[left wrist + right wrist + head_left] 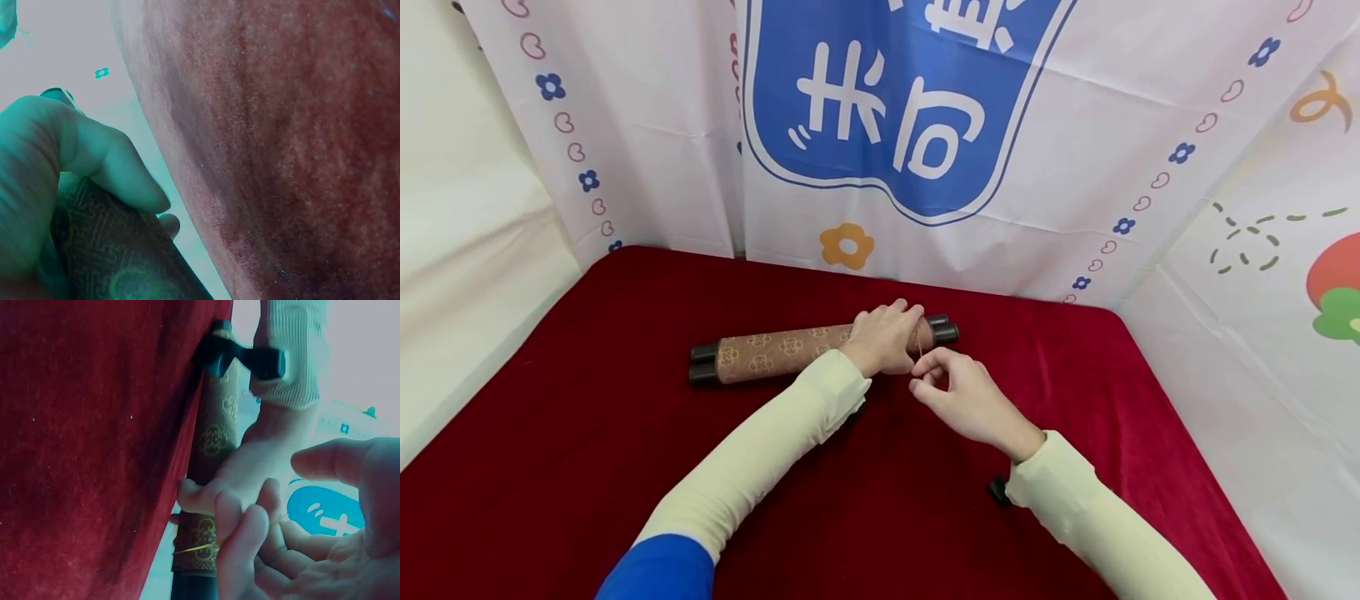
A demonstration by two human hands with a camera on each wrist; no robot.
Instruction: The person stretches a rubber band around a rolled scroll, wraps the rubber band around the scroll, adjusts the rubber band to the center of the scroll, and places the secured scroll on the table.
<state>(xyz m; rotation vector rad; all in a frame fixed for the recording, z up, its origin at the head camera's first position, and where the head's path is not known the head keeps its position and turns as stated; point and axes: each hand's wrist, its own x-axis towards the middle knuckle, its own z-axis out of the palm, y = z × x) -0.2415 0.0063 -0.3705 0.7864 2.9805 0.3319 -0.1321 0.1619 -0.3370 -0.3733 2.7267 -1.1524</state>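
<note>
A rolled scroll (782, 350) in brown cloth with a gold pattern lies across the red table, dark rod ends sticking out at both sides. My left hand (883, 337) grips it near its right end; in the left wrist view the bent finger and the patterned cloth (119, 250) show close up. Around the scroll's right end runs a thin yellow band (199, 549). My right hand (966, 396) is just in front of that end and pinches the band, which is drawn out toward the fingertips. The fingers partly hide the pinched stretch.
Dark red velvet (587, 467) covers the table. Behind it hangs a white printed cloth (685, 192) with a blue sign, and pale walls stand at both sides. A black wrist camera mount (237, 356) sits below the left sleeve.
</note>
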